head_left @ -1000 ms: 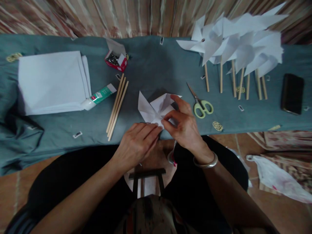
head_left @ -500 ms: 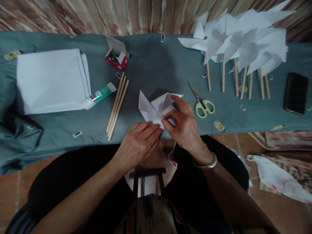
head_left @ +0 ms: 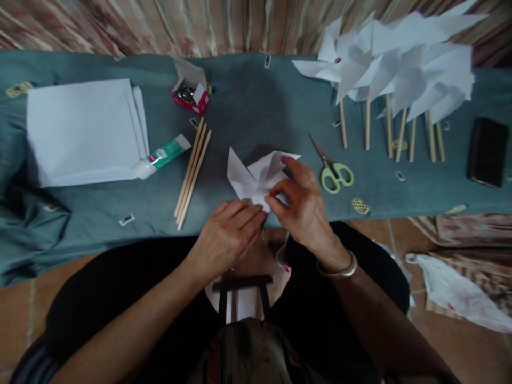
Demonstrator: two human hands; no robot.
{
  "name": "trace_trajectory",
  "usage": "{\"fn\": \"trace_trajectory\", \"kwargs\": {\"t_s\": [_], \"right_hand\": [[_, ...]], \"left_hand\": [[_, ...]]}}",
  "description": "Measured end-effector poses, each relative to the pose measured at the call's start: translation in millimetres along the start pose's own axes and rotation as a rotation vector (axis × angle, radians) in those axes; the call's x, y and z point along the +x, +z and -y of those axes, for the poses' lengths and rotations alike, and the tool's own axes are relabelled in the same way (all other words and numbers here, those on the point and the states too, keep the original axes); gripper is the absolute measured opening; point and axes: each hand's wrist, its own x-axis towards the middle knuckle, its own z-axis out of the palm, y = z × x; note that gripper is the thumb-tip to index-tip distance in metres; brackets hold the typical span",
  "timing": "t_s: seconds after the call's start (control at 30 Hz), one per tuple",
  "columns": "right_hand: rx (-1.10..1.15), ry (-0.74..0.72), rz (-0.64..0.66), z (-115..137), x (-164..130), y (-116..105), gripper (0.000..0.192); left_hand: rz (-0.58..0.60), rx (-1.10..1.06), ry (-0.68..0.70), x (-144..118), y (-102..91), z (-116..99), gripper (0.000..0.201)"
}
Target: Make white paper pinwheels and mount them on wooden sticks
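Paper is the working material: a part-folded white paper pinwheel head lies at the near edge of the bench, with the left hand pressing flat on its near corner and the right hand pinching a folded flap toward its centre. Risks, as judged: the flaps could spring open if the pinch slackens, and the piece sits close enough to the edge to slide off. Count, left to right: one stack of white sheets; one glue tube; one red box of pins; three loose wooden sticks; one pair of green scissors; finished pinwheels on about seven sticks, heads overlapping so the count is uncertain; one dark phone.
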Motion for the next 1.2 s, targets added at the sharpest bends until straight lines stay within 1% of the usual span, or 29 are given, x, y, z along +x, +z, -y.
{"fn": "trace_trajectory", "kwargs": {"t_s": [0.27,0.63,0.87,1.07,1.2], "right_hand": [[0.005,0.01,0.025,2.4,-2.2,-1.4,0.007],[-0.032,0.015,0.054,5.5,-4.6,-1.4,0.017],[-0.027,0.01,0.051,7.3,-4.2,-2.4,0.014],[-0.077,-0.041,0.032,10.1,-4.8,-3.6,0.019],[-0.148,-0.067,0.064,14.8,-5.2,-5.0,0.021]], "left_hand": [[0.004,-0.014,0.003,-0.8,0.3,-0.1,0.022],[0.033,-0.023,-0.01,-0.4,-0.8,-0.4,0.022],[0.017,-0.011,-0.001,-0.5,-0.1,-0.5,0.022],[0.026,-0.011,-0.008,0.1,-0.8,-0.1,0.021],[0.026,-0.014,-0.006,0.5,-1.1,0.0,0.02]]}}
